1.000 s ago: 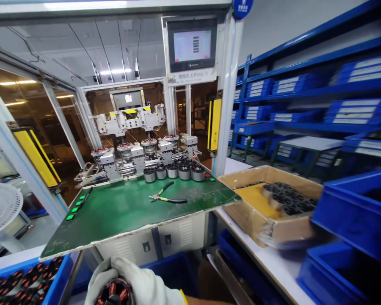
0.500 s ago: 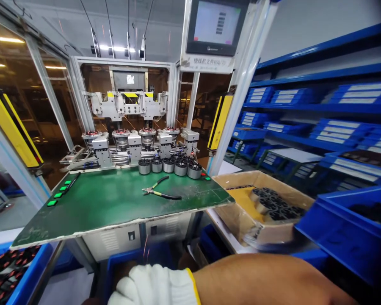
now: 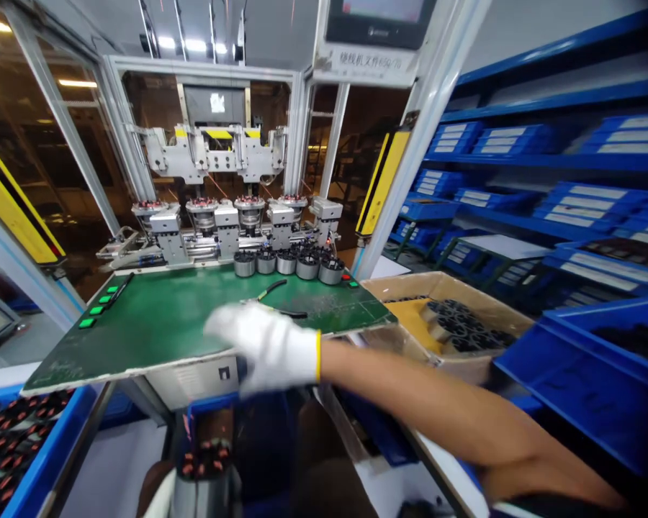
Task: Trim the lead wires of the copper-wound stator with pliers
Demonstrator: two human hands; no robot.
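My right hand (image 3: 273, 347), in a white knitted glove with a yellow cuff, is over the front edge of the green table (image 3: 156, 316). Motion blurs it, but its thumb stands apart from the fingers and nothing shows in it. Just beyond lie cutting pliers (image 3: 274, 289) with black and green handles, partly covered by the glove. Low in the head view, my left hand (image 3: 165, 498) shows only a strip of white glove against a motor stator (image 3: 202, 478) with copper windings on top. The stator is upright in its grip; most of the fingers are out of view.
Several metal stator cores (image 3: 289, 263) stand at the back of the table before a winding machine (image 3: 216, 155). A cardboard box (image 3: 453, 288) of cores and a blue bin (image 3: 588, 374) are on the right. Wound stators fill a blue bin (image 3: 68, 446) at left.
My right hand has risen from the bottom of the view to the table's edge near the pliers. The stator and my left glove have come into sight below as the view tilts down.
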